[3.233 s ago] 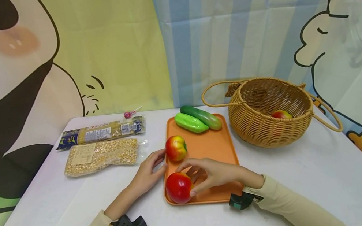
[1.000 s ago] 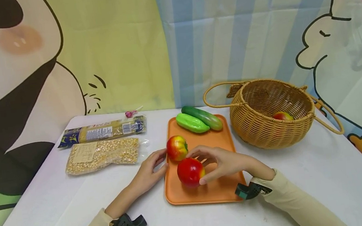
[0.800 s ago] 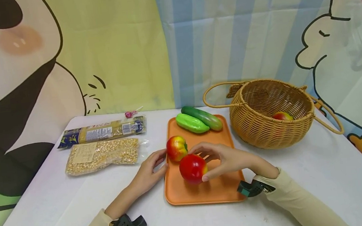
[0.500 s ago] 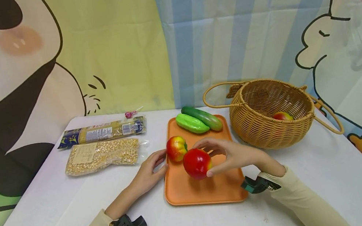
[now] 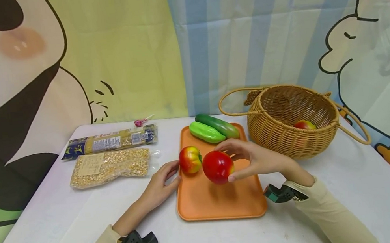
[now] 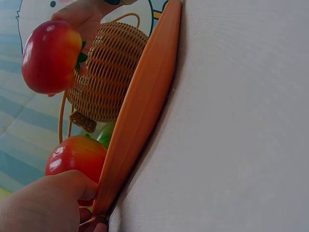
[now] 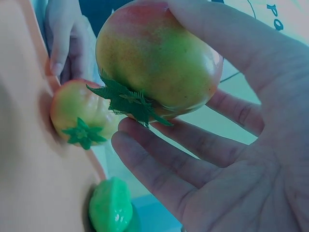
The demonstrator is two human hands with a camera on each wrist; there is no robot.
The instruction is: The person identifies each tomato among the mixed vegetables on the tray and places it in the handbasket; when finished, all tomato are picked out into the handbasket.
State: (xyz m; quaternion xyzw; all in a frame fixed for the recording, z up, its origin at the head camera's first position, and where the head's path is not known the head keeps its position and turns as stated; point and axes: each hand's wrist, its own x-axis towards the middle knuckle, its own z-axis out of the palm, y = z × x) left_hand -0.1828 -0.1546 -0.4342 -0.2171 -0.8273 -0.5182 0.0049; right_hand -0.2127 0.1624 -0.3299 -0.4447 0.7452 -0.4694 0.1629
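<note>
My right hand (image 5: 261, 157) grips a red toy tomato (image 5: 217, 167) between thumb and fingers, lifted above the orange tray (image 5: 221, 205). In the right wrist view, this tomato (image 7: 154, 58) shows its yellow-green end with a green leafy calyx. A second tomato (image 5: 190, 160), red and yellow, lies against the tray's left rim. Beside it, my left hand (image 5: 159, 184) holds that rim; in the left wrist view the thumb (image 6: 79, 183) lies at the edge, with the other fingers partly hidden. A light-green bumpy vegetable (image 5: 206, 132) and a dark-green cucumber (image 5: 218, 125) lie at the tray's far end.
Right of the tray stands a wicker basket (image 5: 286, 141) with two handles and a red-yellow fruit (image 5: 304, 125) inside. At the left lie a bag of corn kernels (image 5: 114, 167), a long noodle pack (image 5: 111, 141) and a pink lollipop (image 5: 140, 122). A patterned curtain (image 5: 131, 57) hangs behind.
My right hand took hold of the tomato at the tray's near left corner, lifted it and carried it right and away from me. My left hand has stayed at the rim.
</note>
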